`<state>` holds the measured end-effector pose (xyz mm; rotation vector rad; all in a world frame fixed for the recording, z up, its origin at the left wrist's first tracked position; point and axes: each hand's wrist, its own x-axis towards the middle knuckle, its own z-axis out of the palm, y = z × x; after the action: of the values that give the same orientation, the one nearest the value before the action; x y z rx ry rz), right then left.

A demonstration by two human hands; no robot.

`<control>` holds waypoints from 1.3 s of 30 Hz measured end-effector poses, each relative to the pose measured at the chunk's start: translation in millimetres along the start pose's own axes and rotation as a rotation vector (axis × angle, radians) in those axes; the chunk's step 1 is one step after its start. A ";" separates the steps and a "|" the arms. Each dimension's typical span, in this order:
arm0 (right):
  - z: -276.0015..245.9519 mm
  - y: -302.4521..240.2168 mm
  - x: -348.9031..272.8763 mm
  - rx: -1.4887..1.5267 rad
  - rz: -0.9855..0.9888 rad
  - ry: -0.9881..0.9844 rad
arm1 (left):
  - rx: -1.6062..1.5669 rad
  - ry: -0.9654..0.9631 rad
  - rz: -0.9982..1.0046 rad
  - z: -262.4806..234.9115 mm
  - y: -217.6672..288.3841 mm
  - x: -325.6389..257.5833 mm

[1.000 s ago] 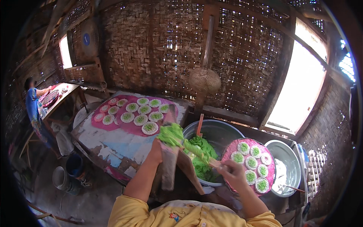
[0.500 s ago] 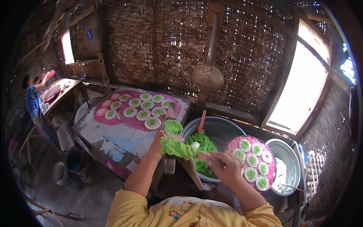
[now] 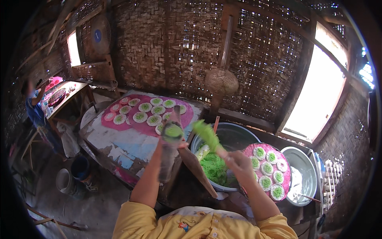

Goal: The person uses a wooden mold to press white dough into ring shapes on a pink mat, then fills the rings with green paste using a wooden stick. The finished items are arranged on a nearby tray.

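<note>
Just then your left hand (image 3: 169, 145) was up over the table's (image 3: 119, 143) right edge, its fingers wrapped around a dark paddle (image 3: 170, 149) that stood nearly upright, with a round green noodle nest (image 3: 173, 130) sitting on its upper end. Your right hand (image 3: 235, 159) hung above the basin (image 3: 238, 137), fingers pinched shut on a bunch of green noodles (image 3: 207, 134) that trailed up and to the left from the grip. More green noodles (image 3: 215, 169) lay heaped inside the basin, just under that hand. A wooden board (image 3: 197, 169) leaned against the basin's left rim, between your two forearms. On the table, a pink sheet (image 3: 137, 126) carried rows of finished nests near the far edge. To the right of the basin, a round pink tray (image 3: 254, 153) held more nests, and a metal bowl (image 3: 306, 175) sat just beyond it. Another person (image 3: 36, 111) stood at a bench well off to the left.
</note>
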<state>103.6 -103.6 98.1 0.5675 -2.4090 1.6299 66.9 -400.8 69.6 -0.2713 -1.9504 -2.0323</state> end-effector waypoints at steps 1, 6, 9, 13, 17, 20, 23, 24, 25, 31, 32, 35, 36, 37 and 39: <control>-2.2 10.4 4.3 -0.051 0.107 -0.003 | -0.076 0.050 -0.018 -4.8 7.9 -8.3; 2.4 34.1 7.5 0.094 0.413 -0.247 | -0.692 -0.164 0.245 -19.9 53.3 -28.3; 18.8 6.7 -9.1 0.534 0.386 -0.520 | -0.944 -0.338 0.394 -3.6 66.8 -27.7; 33.4 -43.2 -55.2 1.679 0.710 -0.978 | -1.021 -0.515 0.546 46.1 75.6 -28.7; -10.3 -52.9 -67.4 1.916 0.665 -1.074 | -0.557 -0.246 0.410 85.3 82.5 -53.5; -62.8 -49.6 -57.4 1.452 0.070 -0.761 | -0.153 -0.307 0.258 109.7 77.9 -70.6; -122.3 -56.1 -70.0 1.065 0.194 -0.424 | 0.152 -0.686 0.524 135.9 71.2 -68.9; -137.4 -57.4 -73.2 0.986 0.212 -0.382 | 0.289 -0.645 0.511 148.7 70.2 -70.6; -151.6 -57.7 -75.5 0.917 0.214 -0.345 | 0.427 -0.602 0.500 162.3 70.3 -72.8; -221.5 -43.6 -95.9 0.007 -0.229 -0.271 | 0.832 -0.483 0.465 247.9 84.5 -78.8; -232.8 -40.1 -100.3 -0.144 -0.396 -0.259 | 0.860 -0.504 0.468 261.7 84.8 -78.1; -265.1 -29.4 -118.5 -0.361 -0.483 -0.280 | 0.844 -0.569 0.572 305.1 76.1 -76.4; -273.2 -24.6 -124.7 -0.385 -0.444 -0.291 | 0.831 -0.600 0.581 320.1 70.4 -76.8; -280.3 -19.6 -131.0 -0.410 -0.404 -0.302 | 0.831 -0.619 0.595 334.2 64.2 -77.6; -287.5 -5.8 -138.3 -0.426 -0.398 -0.248 | 0.831 -0.658 0.622 362.5 50.5 -79.4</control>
<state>213.3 188.5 164.5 1.1251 -2.4883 0.9006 130.8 -33.9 109.3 -1.2420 -2.4364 -0.6846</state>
